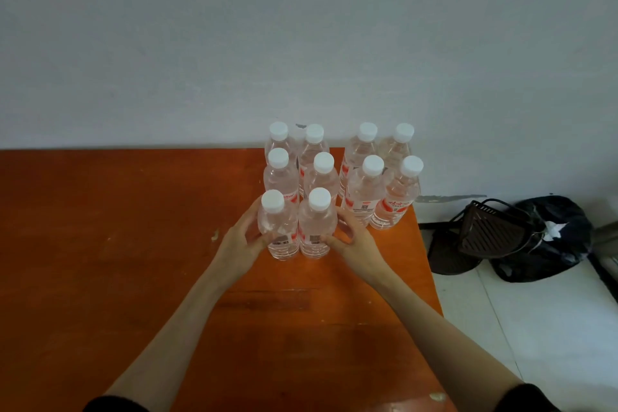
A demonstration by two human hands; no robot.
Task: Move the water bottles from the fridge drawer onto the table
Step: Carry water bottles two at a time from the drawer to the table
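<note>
On table [133, 244], L hand [239, 246] & R hand [356, 244] seemingly grip front bottles [297, 227]

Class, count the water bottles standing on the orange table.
10: six bottles in a left block, its nearest two gripped by left hand and right hand; four bottles at right.

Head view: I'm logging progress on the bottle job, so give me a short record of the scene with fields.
bottles on table: ten, all upright, white caps
layout: six in a two-wide block, four in a block to its right near the table edge
left hand: grips the front left bottle
right hand: grips the front right bottle
front pair: standing on the table, side by side
fridge drawer: not in view
floor at right: black bag, dark basket
</note>
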